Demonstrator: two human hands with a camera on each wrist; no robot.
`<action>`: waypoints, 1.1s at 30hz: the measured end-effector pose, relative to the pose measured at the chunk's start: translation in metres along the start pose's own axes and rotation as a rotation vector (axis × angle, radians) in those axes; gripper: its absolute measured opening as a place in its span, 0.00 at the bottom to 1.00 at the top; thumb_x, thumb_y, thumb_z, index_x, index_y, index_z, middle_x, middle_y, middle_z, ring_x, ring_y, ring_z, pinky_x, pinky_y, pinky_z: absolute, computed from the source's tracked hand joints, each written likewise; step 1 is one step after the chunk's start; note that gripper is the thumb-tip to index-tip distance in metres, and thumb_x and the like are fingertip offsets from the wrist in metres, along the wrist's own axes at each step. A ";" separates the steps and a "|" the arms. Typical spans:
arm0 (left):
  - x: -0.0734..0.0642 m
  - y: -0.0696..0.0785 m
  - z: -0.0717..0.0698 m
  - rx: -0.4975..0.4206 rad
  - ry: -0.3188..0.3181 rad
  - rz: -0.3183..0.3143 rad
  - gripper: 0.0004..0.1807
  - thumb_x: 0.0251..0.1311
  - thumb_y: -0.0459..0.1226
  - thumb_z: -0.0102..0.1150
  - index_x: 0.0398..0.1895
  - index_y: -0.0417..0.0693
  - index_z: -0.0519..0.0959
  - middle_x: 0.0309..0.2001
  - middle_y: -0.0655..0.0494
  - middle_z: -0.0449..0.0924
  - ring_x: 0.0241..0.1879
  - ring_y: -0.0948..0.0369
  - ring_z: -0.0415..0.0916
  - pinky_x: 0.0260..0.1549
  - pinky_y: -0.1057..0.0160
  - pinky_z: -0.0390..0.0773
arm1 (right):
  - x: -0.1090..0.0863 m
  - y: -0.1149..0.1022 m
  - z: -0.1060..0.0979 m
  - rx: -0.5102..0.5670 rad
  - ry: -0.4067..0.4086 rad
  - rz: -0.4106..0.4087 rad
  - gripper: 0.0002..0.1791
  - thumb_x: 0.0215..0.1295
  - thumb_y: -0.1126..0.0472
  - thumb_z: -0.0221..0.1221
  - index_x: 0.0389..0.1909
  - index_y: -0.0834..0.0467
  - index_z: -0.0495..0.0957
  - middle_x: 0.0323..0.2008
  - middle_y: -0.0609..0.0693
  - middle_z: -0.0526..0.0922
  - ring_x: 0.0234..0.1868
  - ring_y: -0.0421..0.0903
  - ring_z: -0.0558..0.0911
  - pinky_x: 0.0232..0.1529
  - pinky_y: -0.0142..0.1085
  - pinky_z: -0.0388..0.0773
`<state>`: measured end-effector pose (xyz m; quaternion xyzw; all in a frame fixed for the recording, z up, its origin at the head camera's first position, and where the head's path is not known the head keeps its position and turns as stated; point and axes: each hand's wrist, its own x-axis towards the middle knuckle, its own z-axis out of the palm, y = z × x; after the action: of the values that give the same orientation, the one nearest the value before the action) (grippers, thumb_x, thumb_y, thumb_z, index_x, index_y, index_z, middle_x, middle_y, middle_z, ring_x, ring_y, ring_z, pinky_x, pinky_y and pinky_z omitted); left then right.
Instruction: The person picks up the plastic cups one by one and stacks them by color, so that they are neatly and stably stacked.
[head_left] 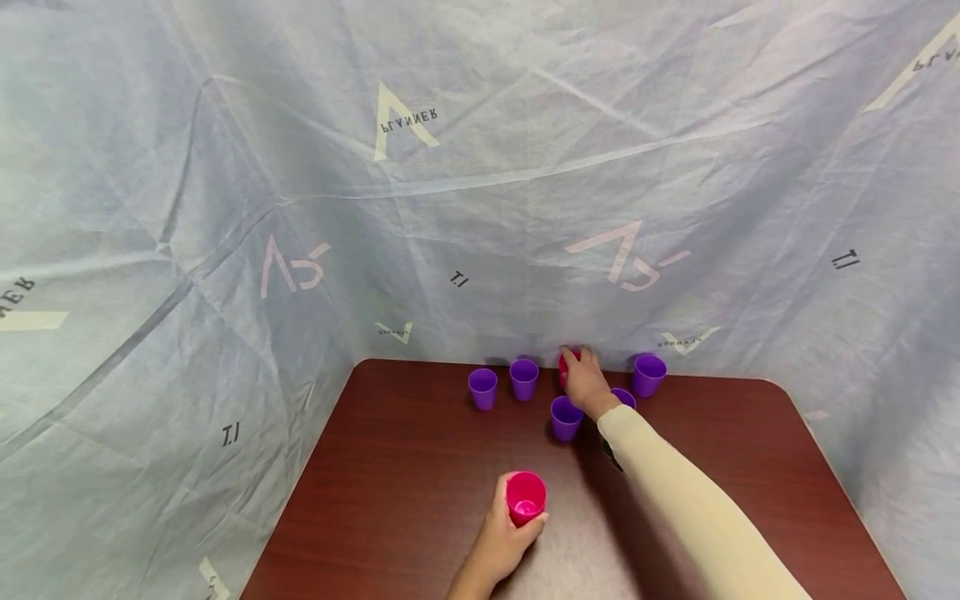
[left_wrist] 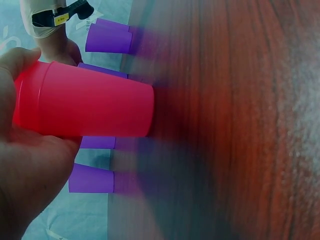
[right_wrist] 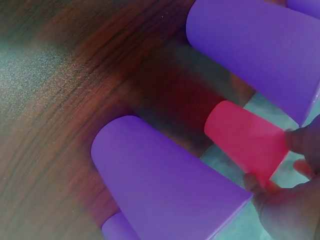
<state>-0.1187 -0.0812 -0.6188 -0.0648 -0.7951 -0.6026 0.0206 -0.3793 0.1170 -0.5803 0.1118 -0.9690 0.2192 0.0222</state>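
In the head view my left hand (head_left: 501, 535) grips a pinkish-red plastic cup (head_left: 527, 493), mouth up, fingers and thumb around its sides. The left wrist view shows this cup (left_wrist: 95, 102) from the side; whether its base touches the table I cannot tell. Farther off, my right hand (head_left: 587, 385) reaches to the table's back edge and holds a second pinkish-red cup (right_wrist: 247, 140) near its rim, between thumb and fingers. Two purple cups, one at the front (head_left: 566, 419) and one partly behind the right wrist (head_left: 624, 399), stand nearer than that cup.
More purple cups stand along the back: two on the left, a far-left cup (head_left: 483, 389) and its neighbour (head_left: 524, 380), and a right-hand cup (head_left: 649, 376). The brown wooden table (head_left: 375, 500) meets a grey printed sheet (head_left: 487, 250) hanging behind and at the sides.
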 end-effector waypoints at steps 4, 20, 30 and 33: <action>0.000 -0.001 0.000 -0.015 -0.006 -0.023 0.36 0.61 0.39 0.75 0.69 0.52 0.67 0.59 0.48 0.81 0.59 0.57 0.80 0.60 0.60 0.81 | 0.000 0.002 -0.004 0.021 0.014 0.019 0.36 0.71 0.62 0.60 0.78 0.62 0.62 0.66 0.75 0.65 0.70 0.72 0.66 0.72 0.60 0.72; 0.000 0.002 -0.001 -0.016 -0.014 -0.017 0.36 0.61 0.39 0.74 0.69 0.50 0.66 0.59 0.47 0.81 0.59 0.53 0.81 0.60 0.58 0.82 | -0.012 0.005 -0.021 0.232 0.216 -0.014 0.36 0.51 0.64 0.71 0.63 0.62 0.70 0.58 0.66 0.67 0.59 0.66 0.75 0.61 0.59 0.79; 0.000 0.002 0.001 -0.038 -0.010 -0.034 0.35 0.62 0.39 0.74 0.69 0.52 0.66 0.60 0.47 0.80 0.60 0.53 0.80 0.60 0.58 0.82 | -0.023 0.002 -0.035 0.283 0.351 -0.068 0.34 0.52 0.66 0.70 0.62 0.61 0.71 0.58 0.66 0.68 0.53 0.64 0.77 0.52 0.55 0.82; 0.001 0.001 0.000 -0.039 -0.011 -0.034 0.36 0.62 0.40 0.74 0.69 0.52 0.66 0.59 0.48 0.80 0.60 0.53 0.80 0.60 0.58 0.82 | -0.030 0.001 -0.039 0.301 0.368 -0.094 0.34 0.51 0.68 0.69 0.62 0.60 0.72 0.59 0.66 0.69 0.52 0.64 0.78 0.49 0.53 0.82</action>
<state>-0.1192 -0.0806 -0.6175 -0.0549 -0.7843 -0.6180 0.0047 -0.3509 0.1407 -0.5480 0.1169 -0.8988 0.3765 0.1916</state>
